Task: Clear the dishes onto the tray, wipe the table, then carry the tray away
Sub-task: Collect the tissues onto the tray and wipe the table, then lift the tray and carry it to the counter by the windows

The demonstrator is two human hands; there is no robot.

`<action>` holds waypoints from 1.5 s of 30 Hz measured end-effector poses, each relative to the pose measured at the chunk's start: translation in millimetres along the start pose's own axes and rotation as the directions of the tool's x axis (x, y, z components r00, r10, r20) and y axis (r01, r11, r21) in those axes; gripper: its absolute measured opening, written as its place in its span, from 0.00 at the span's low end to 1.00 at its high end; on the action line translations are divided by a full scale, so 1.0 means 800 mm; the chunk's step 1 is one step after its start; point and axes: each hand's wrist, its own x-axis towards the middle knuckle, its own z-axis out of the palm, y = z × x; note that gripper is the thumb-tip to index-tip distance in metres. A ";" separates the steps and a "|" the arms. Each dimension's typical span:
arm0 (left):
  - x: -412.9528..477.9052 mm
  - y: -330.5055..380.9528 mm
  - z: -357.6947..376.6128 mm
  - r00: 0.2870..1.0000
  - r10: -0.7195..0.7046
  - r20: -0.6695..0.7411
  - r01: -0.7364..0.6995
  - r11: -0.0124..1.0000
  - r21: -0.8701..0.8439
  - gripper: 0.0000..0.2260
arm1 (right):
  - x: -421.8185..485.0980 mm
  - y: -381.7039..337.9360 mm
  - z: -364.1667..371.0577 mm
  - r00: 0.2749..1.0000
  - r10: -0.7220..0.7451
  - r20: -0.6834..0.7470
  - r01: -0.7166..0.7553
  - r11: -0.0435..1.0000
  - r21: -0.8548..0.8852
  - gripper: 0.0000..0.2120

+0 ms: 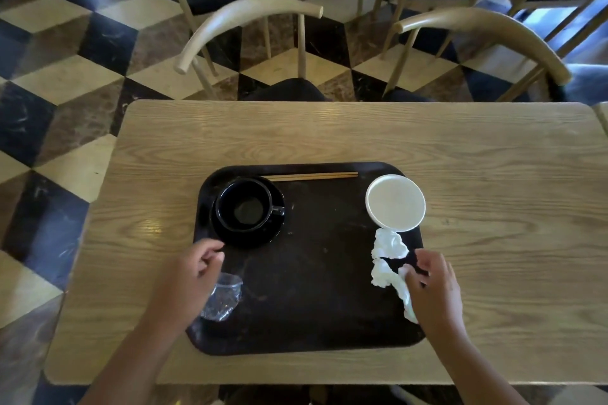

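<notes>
A dark tray [312, 273] lies on the wooden table [493, 207]. On it stand a black cup [245, 205] on a black saucer [263, 238] at the far left, wooden chopsticks [312, 176] along the far rim, and a white bowl [395, 202] at the far right. Crumpled white tissues [390, 245] lie below the bowl. My right hand [434, 286] is at the tray's right edge, its fingers closed on a white tissue [406, 297]. My left hand [194, 276] hovers over the tray's left edge with curled fingers, above a crumpled clear plastic wrapper [223, 301].
Two curved-back wooden chairs [243, 15] [487, 29] stand beyond the table's far edge, with more chairs behind them. The floor is a cube-patterned tile [65, 52]. Bare wood surrounds the tray on all sides.
</notes>
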 end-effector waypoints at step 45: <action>0.078 -0.106 0.070 0.922 -0.065 -0.381 0.126 0.983 0.137 0.10 | 0.078 0.030 0.030 0.978 -0.164 -0.132 0.086 0.882 -0.463 0.09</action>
